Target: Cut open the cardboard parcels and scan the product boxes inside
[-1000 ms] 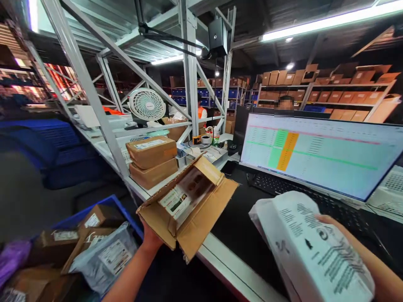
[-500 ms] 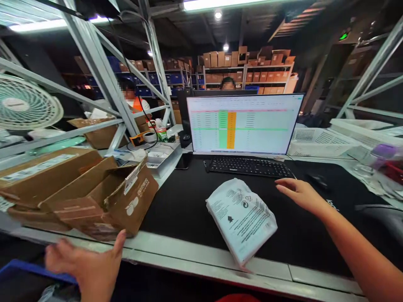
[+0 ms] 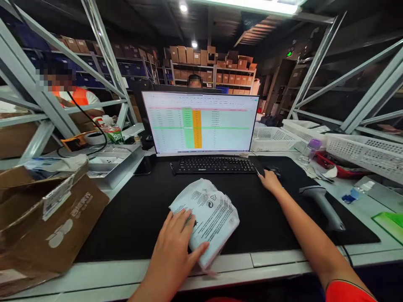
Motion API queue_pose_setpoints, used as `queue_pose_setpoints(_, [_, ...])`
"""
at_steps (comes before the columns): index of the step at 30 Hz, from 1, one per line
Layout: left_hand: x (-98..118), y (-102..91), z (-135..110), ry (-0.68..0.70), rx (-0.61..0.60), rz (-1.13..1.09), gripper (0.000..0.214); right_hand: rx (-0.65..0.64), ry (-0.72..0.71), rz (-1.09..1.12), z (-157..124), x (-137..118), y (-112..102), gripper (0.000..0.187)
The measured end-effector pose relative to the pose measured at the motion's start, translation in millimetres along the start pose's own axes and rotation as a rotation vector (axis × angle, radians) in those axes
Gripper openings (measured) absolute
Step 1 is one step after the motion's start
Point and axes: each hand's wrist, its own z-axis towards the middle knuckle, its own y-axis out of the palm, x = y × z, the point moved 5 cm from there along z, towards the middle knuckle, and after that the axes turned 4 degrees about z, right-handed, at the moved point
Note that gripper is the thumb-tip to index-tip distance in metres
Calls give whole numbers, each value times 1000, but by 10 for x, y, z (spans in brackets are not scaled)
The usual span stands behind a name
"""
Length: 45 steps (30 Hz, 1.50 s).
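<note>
A white plastic-wrapped packet (image 3: 217, 222) with black print and recycling marks lies tilted on the black desk mat (image 3: 132, 226). My left hand (image 3: 176, 235) rests on its near left side, fingers spread and thumb on the lower edge. Off the right end of the black keyboard (image 3: 214, 165), my right hand (image 3: 270, 181) has its fingers drawn together at a thin dark item with a pale edge, too small to name. Just beyond that hand sits a dark mouse (image 3: 277, 171), partly hidden.
An open cardboard box (image 3: 75, 226) stands at the left. Behind the keyboard is a monitor (image 3: 226, 126) showing a spreadsheet. A grey barcode scanner (image 3: 324, 207) lies right, near white baskets (image 3: 273, 138). Beyond the frame, a person in an orange vest (image 3: 78, 97) is seen.
My left hand has come from beside the cardboard box onto the packet. My right hand has moved forward to the keyboard's end and its fingers have closed. The view has turned right.
</note>
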Motion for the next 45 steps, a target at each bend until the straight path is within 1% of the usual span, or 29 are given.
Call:
queue_pose_setpoints(2, [37,69,18,-30,-28,-15,44,-9,24,51,59,-16,147,41])
queue_pose_setpoints(5, [14,129,35,-140,-66,-120,25,-53,79,130,94,14,322,44])
queue_pose_setpoints(7, [-5,141,41,-204,-72,-204,11,-92,120,178,99,68,374,43])
queue_pose_setpoints(8, [-6,143,41,-225,-70,-246,8,-111,138,205,96,98,372,41])
queue_pose_setpoints(10, [9,147,37,-253,-63,-324,12,-136,159,273,71,143,307,34])
queue_pose_setpoints(12, [34,145,31,-261,-50,-385,15,-132,152,364,1,143,156,27])
queue_pose_setpoints(13, [43,139,33,-253,-42,-407,15,-118,138,415,-62,121,51,27])
queue_pose_setpoints(15, [27,110,61,-222,-24,-419,16,-83,92,506,-262,32,-192,40])
queue_pose_setpoints(17, [-74,58,137,-210,10,-352,16,-98,-12,565,-573,-122,-439,50])
queue_pose_setpoints(18, [-165,33,191,-234,24,-286,20,-137,-89,569,-765,-217,-547,50])
queue_pose_setpoints(19, [-277,15,252,-277,28,-214,31,-197,-181,553,-975,-317,-639,46])
queue_pose_setpoints(20, [-400,14,314,-333,10,-156,44,-266,-265,513,-1191,-404,-711,39])
queue_pose_setpoints(21, [-517,34,374,-387,-34,-133,53,-329,-333,462,-1399,-471,-763,35])
queue_pose_setpoints(22, [-615,71,428,-428,-91,-143,52,-376,-388,405,-1584,-521,-799,35])
queue_pose_setpoints(24, [-723,152,506,-461,-172,-210,29,-404,-473,294,-1857,-588,-828,37])
queue_pose_setpoints(25, [-732,179,530,-460,-177,-237,19,-379,-519,247,-1942,-621,-828,36])
queue_pose_setpoints(26, [-718,191,542,-456,-157,-245,17,-335,-568,202,-1998,-660,-822,34])
queue_pose_setpoints(29, [-597,162,526,-450,-62,-211,21,-171,-743,60,-2083,-832,-767,26])
queue_pose_setpoints(31, [-504,110,500,-451,-26,-176,24,-69,-914,-49,-2157,-1010,-719,22])
queue_pose_setpoints(32, [-465,75,492,-451,-12,-153,25,-16,-1015,-106,-2215,-1113,-697,25])
queue_pose_setpoints(34, [-408,7,486,-443,5,-105,27,83,-1220,-202,-2365,-1319,-652,37])
queue_pose_setpoints(36, [-378,-41,482,-436,9,-64,28,130,-1380,-272,-2510,-1487,-590,45])
queue_pose_setpoints(37, [-372,-52,476,-432,8,-51,29,132,-1432,-301,-2558,-1544,-554,46])
queue_pose_setpoints(39, [-366,-53,450,-416,14,-28,31,128,-1473,-354,-2568,-1583,-493,48])
queue_pose_setpoints(41, [-356,-29,404,-373,32,-7,35,142,-1428,-429,-2431,-1495,-458,50])
queue_pose_setpoints(43, [-339,10,347,-308,61,2,41,178,-1290,-539,-2147,-1270,-461,53])
queue_pose_setpoints(45, [-324,46,292,-243,94,-6,45,210,-1122,-648,-1802,-944,-487,54])
